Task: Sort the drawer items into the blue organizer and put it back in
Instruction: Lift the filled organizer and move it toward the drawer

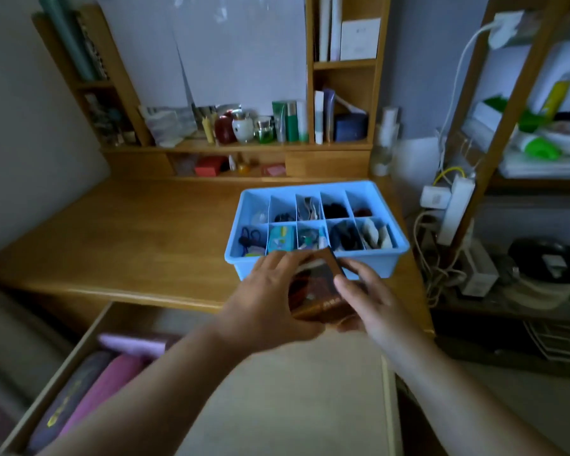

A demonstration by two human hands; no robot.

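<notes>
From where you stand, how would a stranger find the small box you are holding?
Look at the wooden desk and the blue organizer on its right part. Just in front of its near wall, the left hand and right hand hold a small brown box, the only item lifted off the desk.

Organizer point(316, 258) sits on the bench point(129, 238), over on the right side. Both hands point(270, 297) are just in front of it with a box point(320, 291) between them, and the open drawer point(79, 357) is below the bench's front edge. Shelves point(237, 146) run along the back.
</notes>
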